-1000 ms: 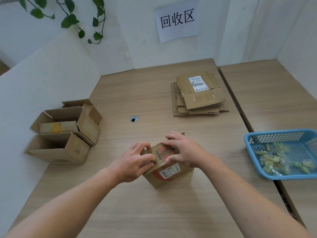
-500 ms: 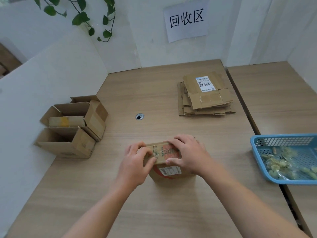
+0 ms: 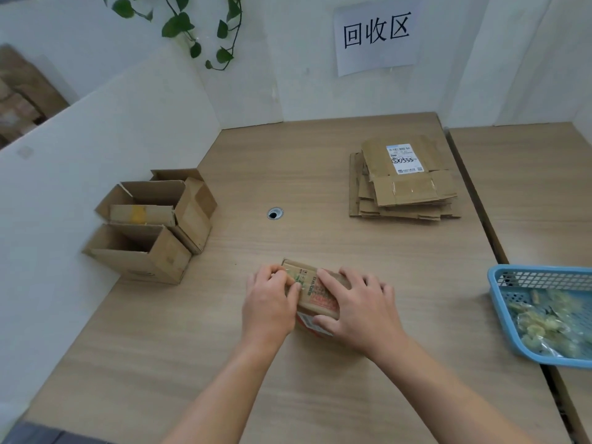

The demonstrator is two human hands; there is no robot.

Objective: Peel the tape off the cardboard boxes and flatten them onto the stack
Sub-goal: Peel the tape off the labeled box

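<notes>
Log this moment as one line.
phase: tape peel | left hand: grips box end | right hand: holds box | stack: far right | open boxes: left

One left hand (image 3: 269,304) and one right hand (image 3: 360,312) hold one taped box (image 3: 317,293); left of the fingers (image 3: 347,277) stand two open boxes (image 3: 137,267); beyond them lies one flattened stack (image 3: 407,187); right of them, one blue basket (image 3: 541,270).
</notes>
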